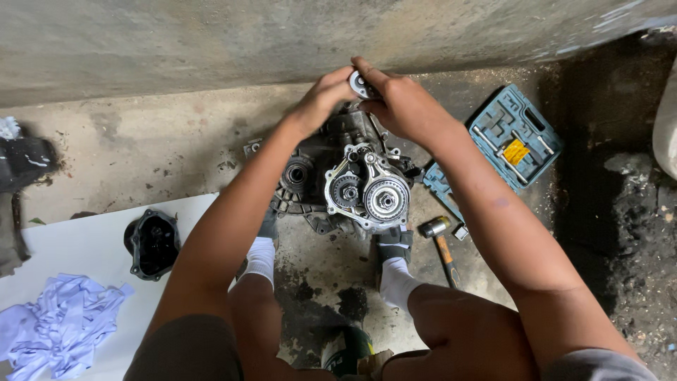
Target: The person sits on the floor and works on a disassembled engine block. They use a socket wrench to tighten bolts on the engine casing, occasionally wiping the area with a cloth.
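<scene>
A greasy metal gearbox (352, 187) stands on the concrete floor between my feet, its open face showing two round gears under a silver bracket. Both hands are raised over its far end. My left hand (321, 99) and my right hand (402, 106) together pinch a small round silver part (361, 85), which looks like a bearing or ring, between their fingertips. The part is held just above the housing's top, close to the wall.
A hammer (441, 243) lies on the floor right of the gearbox. An open blue tool case (511, 137) sits at the right. On a white sheet (77, 247) at the left rest a black housing cover (151, 243) and a crumpled pale cloth (60, 321).
</scene>
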